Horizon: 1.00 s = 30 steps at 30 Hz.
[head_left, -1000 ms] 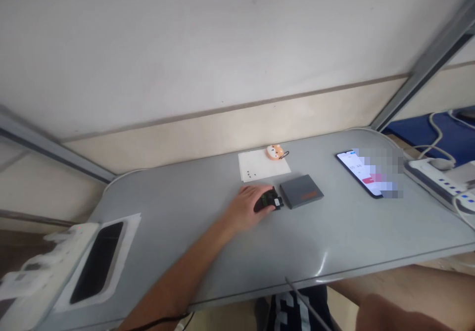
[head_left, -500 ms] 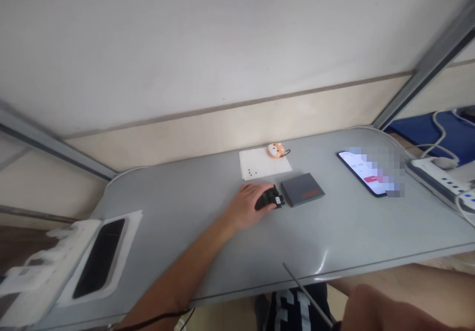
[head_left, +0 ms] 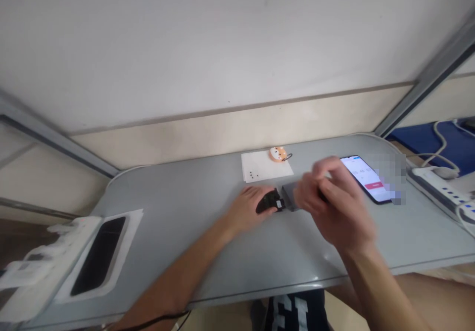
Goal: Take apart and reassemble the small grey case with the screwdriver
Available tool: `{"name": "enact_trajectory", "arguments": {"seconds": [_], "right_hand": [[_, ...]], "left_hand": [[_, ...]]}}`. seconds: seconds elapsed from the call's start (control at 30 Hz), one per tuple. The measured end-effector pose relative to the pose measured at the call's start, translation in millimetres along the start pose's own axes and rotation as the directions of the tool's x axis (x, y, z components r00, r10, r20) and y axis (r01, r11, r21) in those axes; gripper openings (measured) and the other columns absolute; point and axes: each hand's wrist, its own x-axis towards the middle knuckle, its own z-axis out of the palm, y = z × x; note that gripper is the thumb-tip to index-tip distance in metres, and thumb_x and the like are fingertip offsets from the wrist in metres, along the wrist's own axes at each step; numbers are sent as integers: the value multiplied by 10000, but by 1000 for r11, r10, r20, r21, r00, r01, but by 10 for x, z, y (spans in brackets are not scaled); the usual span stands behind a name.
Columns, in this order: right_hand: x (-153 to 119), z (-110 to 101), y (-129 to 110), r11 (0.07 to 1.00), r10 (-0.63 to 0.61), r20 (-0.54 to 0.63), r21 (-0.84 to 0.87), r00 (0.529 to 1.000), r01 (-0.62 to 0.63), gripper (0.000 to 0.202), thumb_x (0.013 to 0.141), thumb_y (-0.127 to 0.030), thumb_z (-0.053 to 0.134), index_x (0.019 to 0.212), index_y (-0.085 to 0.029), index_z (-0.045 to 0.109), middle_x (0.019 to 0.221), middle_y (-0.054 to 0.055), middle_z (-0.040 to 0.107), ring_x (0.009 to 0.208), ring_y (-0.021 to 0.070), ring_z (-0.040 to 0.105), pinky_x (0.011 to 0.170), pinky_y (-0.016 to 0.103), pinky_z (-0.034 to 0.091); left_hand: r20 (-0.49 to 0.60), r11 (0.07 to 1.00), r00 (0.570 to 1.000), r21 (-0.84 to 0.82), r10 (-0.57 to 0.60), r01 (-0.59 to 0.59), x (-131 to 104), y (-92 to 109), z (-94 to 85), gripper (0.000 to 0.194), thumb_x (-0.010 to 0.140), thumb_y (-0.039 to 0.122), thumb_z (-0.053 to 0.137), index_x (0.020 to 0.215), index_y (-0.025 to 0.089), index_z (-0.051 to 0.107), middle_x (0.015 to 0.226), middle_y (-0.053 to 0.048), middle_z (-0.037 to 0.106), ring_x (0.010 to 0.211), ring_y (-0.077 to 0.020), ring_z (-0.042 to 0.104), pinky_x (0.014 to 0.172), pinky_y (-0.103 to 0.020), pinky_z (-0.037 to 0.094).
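A small black device with a green circuit part (head_left: 270, 201) rests on the grey table, with my left hand (head_left: 248, 207) closed around its left side. Just right of it lies a dark grey box (head_left: 290, 196), partly covered by my right hand (head_left: 334, 202). That hand is raised over the table with its fingers curled round something dark, mostly hidden in the grip. Behind them, white paper (head_left: 256, 165) carries several tiny dark pieces (head_left: 252, 175) and an orange animal-faced case (head_left: 277, 154).
A lit phone (head_left: 365, 177) lies at the right, near a white power strip (head_left: 438, 187). At the left, a dark phone (head_left: 100, 254) rests on white paper beside another power strip (head_left: 55, 266). A wall rises behind the table (head_left: 178, 197).
My right hand has risen from below the front edge to above the grey box. The thin metal rod seen with it earlier no longer shows. My left hand stays around the device.
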Motion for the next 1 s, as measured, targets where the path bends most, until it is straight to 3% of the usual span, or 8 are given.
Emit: {"name": "enact_trajectory", "arguments": {"seconds": [0.03,0.13,0.3,0.5,1.0], "right_hand": [[134,7,82,999,-4,-23,49,1000,5,62,1010,-301,628,962,-264,643,595,-57,355,540,115,337,529,263,313],[433,-19,341,997,28,-31,69,999,-26,68,994,-309,635,954,-258,616,580,-66,339,540,114,315,535,270,271],[556,-99,593,996,84,-46,41,995,-82,51,998,-295,617,972,-253,607,586,-62,378,550,117,328,543,273,267],[529,-111,599,991,98,-89,97,991,-89,51,985,-293,625,969,-249,607,592,-66,353,546,107,314,543,274,249],[551,-113,632,986,117,-172,141,978,-93,103,974,-320,653,959,-249,579,602,-69,333,554,113,301,536,263,257]], "left_hand": [[14,1000,1000,5,-21,21,1,7,-3,498,952,383,724,1410,267,567,1402,-59,691,1298,-274,640,1168,-481,445],[36,998,998,10,-56,55,5,15,-8,463,945,366,726,1377,277,586,1351,-47,714,1260,-271,659,1156,-480,453],[13,1000,1000,-24,-8,8,-3,-10,-4,421,933,342,749,1319,270,595,1327,-48,724,1251,-268,666,1139,-475,458],[-19,999,999,-2,33,-33,-29,-22,10,211,966,360,720,1132,255,643,1367,-40,708,1239,-245,667,1128,-461,449],[-19,999,999,12,34,-34,-22,-22,5,228,958,357,727,1145,249,655,1364,-63,713,1256,-245,667,1135,-464,454]]}}
